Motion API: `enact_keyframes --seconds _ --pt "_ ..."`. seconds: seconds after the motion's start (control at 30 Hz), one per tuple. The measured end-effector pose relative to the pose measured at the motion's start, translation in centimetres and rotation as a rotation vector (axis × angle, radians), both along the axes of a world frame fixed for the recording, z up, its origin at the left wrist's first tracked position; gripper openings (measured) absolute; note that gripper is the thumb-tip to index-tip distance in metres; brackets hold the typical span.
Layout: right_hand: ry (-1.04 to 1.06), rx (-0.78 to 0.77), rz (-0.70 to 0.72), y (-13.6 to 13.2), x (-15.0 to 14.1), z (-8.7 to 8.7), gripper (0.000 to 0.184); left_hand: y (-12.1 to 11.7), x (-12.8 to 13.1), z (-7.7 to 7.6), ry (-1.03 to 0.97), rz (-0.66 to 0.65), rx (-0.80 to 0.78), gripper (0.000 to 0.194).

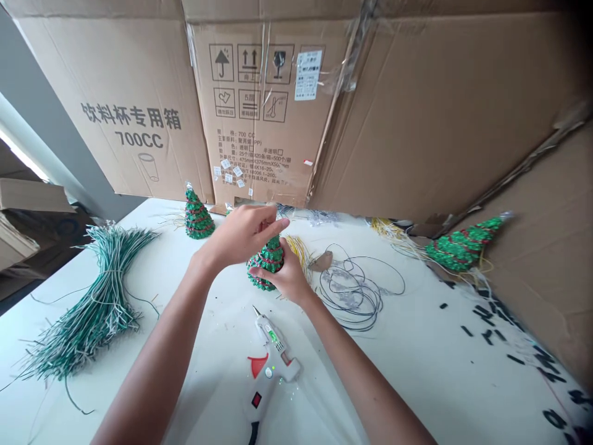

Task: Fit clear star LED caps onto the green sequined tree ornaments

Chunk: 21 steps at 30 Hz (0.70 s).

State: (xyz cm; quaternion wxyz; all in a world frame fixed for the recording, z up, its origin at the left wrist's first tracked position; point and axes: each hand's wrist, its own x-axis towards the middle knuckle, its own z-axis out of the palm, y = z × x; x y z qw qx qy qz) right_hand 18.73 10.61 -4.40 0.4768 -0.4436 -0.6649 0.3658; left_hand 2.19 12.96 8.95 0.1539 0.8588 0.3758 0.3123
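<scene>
A small green glittery cone tree with red bands (265, 262) stands at the middle of the white table (435, 358). My right hand (288, 276) wraps round its lower right side. My left hand (248, 232) reaches over from the left, its fingers pinched together at the tree's top; what they pinch there is hidden. A white hot glue gun with a red trigger (269, 364) lies on the table just below the hands, its nozzle pointing up at them.
A second green tree (198, 215) stands behind at the left; a third (463, 246) lies tipped at the right. A bundle of green-white wires (92, 303) lies at left, loops of thin wire (356, 287) at right. Big cardboard boxes (264, 105) wall the back and right.
</scene>
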Motion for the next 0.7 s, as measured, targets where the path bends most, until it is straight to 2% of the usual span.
enact_keyframes --seconds 0.2,0.37,0.5,0.63,0.7 --pt "-0.012 -0.019 0.029 0.3 -0.4 -1.4 0.061 0.6 -1.3 0.0 0.121 -0.01 -0.059 0.045" --pt "-0.039 -0.05 0.081 0.2 -0.3 -1.4 0.065 0.9 -1.8 -0.4 0.123 -0.035 -0.095 0.044" --pt "-0.09 -0.043 0.176 0.4 1.7 0.4 0.076 1.1 -2.0 -0.5 0.1 -0.043 -0.122 0.044" --pt "-0.026 0.059 0.115 0.9 3.5 3.9 0.041 1.6 -2.2 -0.6 0.064 -0.039 -0.181 0.043" --pt "0.069 0.225 -0.053 1.3 3.5 5.7 0.027 1.9 -2.2 -0.7 0.058 -0.016 -0.157 0.045"
